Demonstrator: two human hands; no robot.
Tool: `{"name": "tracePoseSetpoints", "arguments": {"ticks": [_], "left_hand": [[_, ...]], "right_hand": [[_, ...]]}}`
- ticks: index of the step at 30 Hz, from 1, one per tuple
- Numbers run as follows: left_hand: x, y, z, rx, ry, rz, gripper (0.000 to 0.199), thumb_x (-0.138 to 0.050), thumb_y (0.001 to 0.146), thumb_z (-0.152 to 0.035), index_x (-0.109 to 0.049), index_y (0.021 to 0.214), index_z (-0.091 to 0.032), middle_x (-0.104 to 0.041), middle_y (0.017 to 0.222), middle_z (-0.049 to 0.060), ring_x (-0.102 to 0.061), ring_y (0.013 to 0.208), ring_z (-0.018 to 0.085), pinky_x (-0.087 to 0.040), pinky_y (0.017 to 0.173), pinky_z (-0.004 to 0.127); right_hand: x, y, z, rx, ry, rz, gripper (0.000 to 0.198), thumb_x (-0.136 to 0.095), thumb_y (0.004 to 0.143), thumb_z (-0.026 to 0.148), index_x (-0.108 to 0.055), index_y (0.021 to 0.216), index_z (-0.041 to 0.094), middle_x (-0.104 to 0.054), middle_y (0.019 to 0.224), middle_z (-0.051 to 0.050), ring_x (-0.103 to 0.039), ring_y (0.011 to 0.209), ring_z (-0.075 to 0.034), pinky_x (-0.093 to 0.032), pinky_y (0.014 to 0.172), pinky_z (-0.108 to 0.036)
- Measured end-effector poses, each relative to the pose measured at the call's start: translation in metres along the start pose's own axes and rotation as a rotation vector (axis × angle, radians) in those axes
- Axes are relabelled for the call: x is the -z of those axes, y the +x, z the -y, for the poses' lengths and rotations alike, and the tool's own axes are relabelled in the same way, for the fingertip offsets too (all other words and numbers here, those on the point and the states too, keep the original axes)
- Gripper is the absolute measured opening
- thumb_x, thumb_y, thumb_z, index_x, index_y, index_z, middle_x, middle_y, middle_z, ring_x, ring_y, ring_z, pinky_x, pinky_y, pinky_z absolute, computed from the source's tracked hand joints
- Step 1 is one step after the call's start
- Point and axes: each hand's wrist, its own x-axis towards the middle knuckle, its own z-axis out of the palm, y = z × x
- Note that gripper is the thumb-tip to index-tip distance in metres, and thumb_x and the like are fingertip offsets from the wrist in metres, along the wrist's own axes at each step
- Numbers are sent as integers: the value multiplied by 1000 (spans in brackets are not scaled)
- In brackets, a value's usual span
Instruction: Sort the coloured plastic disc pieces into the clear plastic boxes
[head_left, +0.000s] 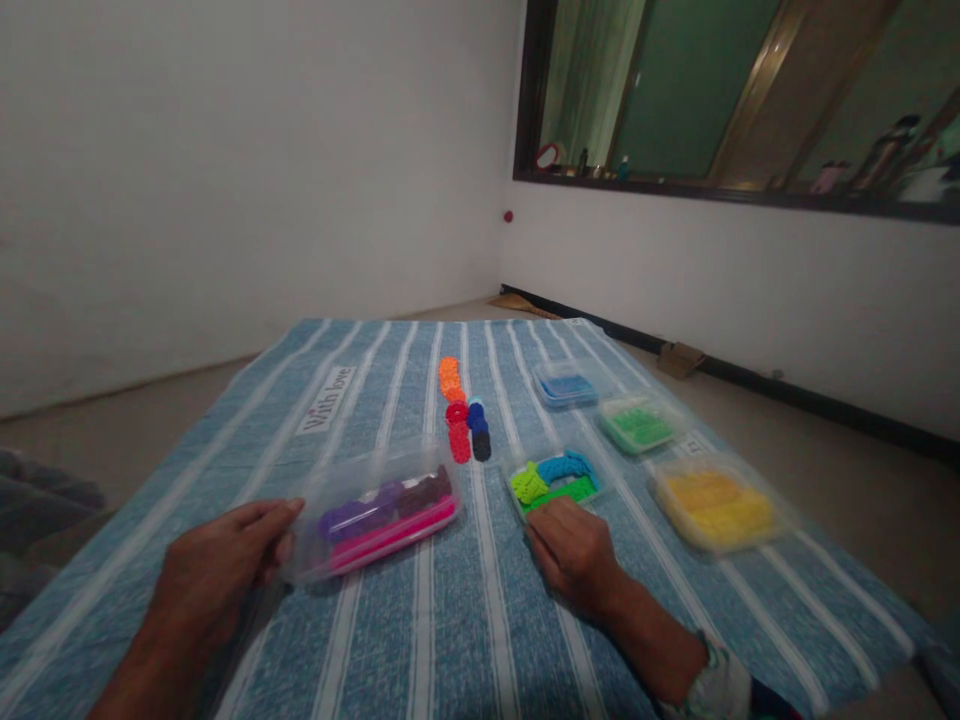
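Note:
My left hand pinches the left end of a clear plastic container. Inside it lie purple, dark brown and bright pink soft-looking pieces. The fingers of my right hand are curled over the near rim of a smaller clear container. It holds a lime piece, a blue piece and a green strip; its near edge is partly hidden by my knuckles. Beyond both containers, an orange strip, red round pieces and dark blue ones lie on the cloth.
Along the right side stand containers with blue, green and yellow contents. A blue striped cloth covers the table. White walls and a window rise behind it. A cardboard piece lies on the floor.

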Motion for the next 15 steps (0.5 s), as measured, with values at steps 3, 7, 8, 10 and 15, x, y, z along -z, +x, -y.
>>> {"name": "tracePoseSetpoints", "arguments": {"ticks": [3, 7, 8, 10, 15], "left_hand": [[-2, 3, 4, 7, -135, -34, 24, -63, 56, -43, -59, 51, -20, -50, 37, -4, -40, 34, 11, -30, 38, 22], [-6, 8, 13, 32, -394, -158, 18, -67, 54, -31, -59, 55, -16, -50, 39, -4, -39, 34, 8, -28, 36, 20], [-7, 9, 15, 35, -451, -167, 17, -67, 54, -30, -58, 55, -16, -50, 39, -4, -39, 34, 8, -28, 35, 19], [-9, 13, 19, 58, -522, -212, 20, -67, 54, -32, -54, 53, -16, -49, 39, -5, -38, 32, 7, -27, 32, 19], [-13, 29, 19, 76, -579, -306, 19, -66, 55, -28, -52, 55, -15, -50, 41, -4, -39, 32, 7, -27, 30, 18]], "right_hand": [[1, -1, 0, 2, 12, 6, 17, -43, 90, 12, -56, 80, 19, -54, 67, -3, -50, 68, -17, -38, 63, -30], [3, -5, 0, 12, 43, -5, 15, -46, 89, 11, -59, 86, 18, -58, 72, -5, -53, 70, -18, -40, 64, -30], [3, -6, 0, 18, 48, -11, 14, -47, 89, 12, -59, 87, 18, -59, 73, -5, -54, 71, -18, -41, 65, -30], [3, -7, 0, 30, 57, -20, 14, -47, 90, 13, -60, 88, 18, -61, 74, -5, -56, 72, -18, -42, 64, -30], [5, -8, 0, 43, 58, -41, 13, -49, 90, 15, -61, 88, 18, -62, 74, -5, -57, 71, -17, -44, 64, -30]]}}
